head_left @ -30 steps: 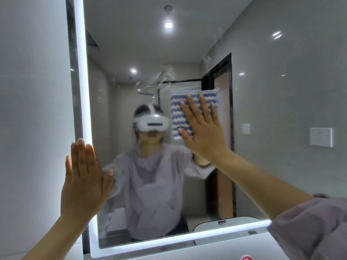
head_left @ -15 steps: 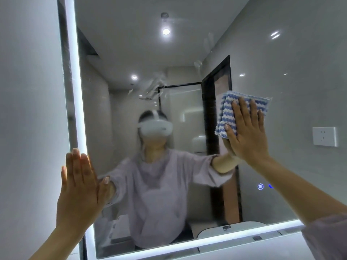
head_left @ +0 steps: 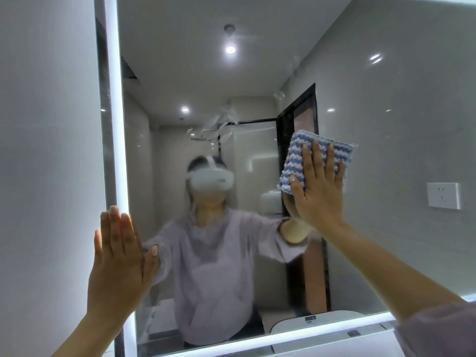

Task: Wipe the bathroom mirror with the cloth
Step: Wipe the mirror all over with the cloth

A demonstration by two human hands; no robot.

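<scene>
Blue-striped cloth (head_left: 296,155), pressed under our flat right hand (head_left: 319,194), has slid right across the mirror (head_left: 386,124) since a second ago; smears (head_left: 224,119) up-left of it remain. Our left hand (head_left: 118,258) braces flat.

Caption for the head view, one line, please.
Right hand presses a blue-and-white cloth flat against the mirror; left hand rests at its lit left edge.

You face grey walls: a white socket (head_left: 443,195), a dark door frame (head_left: 284,130) left of it, a ceiling spotlight (head_left: 230,49) higher still.
</scene>
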